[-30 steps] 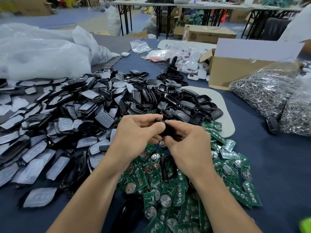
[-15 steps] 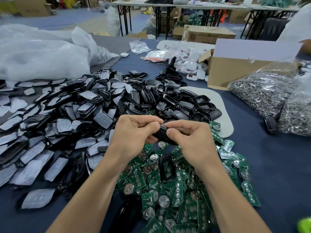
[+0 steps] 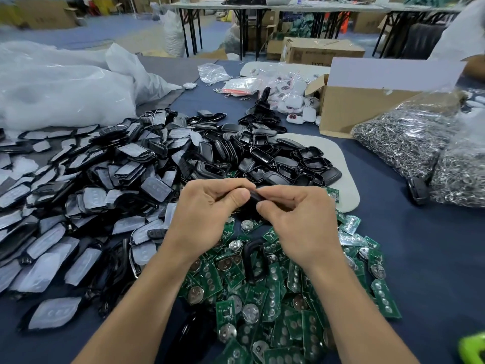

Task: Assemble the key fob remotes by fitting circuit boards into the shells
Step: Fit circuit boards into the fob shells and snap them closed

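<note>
At the far left of the blue cloth-covered table [image 3: 425,258] lies a bulging white plastic sack [image 3: 65,90], pushed back out of the working area. In front of it spreads a wide heap of black fob halves faced with pale grey film [image 3: 86,195], lying within the reach of the left arm, probably so one can be drawn without looking far.

The left hand [image 3: 210,214] hovers above the table's centre, its thumb and curled fingers pinching one end of a small black plastic fob shell [image 3: 254,199]. The right hand [image 3: 301,222] meets it from the other side, thumb and forefinger closed on the same shell. The two grips oppose each other, which suits squeezing parts together; whether a board already sits inside is hidden by the fingers.

Directly beneath the hands is a loose pile of green circuit boards with round silver battery clips [image 3: 262,298], with one empty black shell frame [image 3: 254,261] lying on top. Keeping the boards closest of all makes sense, since each assembly needs one.

Behind the hands, open black shell backs [image 3: 288,161] are heaped partly on a pale rounded mat [image 3: 343,174]. Farther right stand an open brown cardboard box [image 3: 367,106] and clear bags of shiny metal key rings [image 3: 409,143], set aside, presumably for a later step.
</note>
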Motion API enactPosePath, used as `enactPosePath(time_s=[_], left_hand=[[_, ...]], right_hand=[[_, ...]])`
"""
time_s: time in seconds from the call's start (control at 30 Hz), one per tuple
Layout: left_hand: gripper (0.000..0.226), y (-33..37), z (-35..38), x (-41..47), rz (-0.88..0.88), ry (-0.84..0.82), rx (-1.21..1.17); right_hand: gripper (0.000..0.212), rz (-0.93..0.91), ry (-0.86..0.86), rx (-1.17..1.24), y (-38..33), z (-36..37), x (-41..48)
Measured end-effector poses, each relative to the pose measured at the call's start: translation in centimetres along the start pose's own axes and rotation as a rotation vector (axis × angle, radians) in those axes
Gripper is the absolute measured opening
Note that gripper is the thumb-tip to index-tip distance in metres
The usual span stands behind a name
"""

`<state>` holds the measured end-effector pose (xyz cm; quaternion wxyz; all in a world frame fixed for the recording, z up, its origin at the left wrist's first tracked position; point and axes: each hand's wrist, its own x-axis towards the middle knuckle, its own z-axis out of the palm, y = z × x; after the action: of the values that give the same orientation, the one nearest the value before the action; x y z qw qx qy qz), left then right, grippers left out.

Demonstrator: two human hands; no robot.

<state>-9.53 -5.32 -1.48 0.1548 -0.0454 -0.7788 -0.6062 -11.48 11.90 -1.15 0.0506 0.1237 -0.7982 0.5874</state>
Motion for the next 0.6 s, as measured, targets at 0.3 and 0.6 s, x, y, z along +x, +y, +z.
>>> enactPosePath(time_s=[0.3, 0.6], left_hand=[[0.033, -0.1, 0.3, 0.0, -0.019, 0.0, -0.171], [0.023, 0.7, 1.2, -0.3, -0.13, 0.032, -0.251]], right_hand=[[0.024, -0.166, 0.06, -0.237, -0.2, 0.0, -0.4], [0.02, 0.117, -0.015, 0.354, -0.6, 0.2, -0.4]])
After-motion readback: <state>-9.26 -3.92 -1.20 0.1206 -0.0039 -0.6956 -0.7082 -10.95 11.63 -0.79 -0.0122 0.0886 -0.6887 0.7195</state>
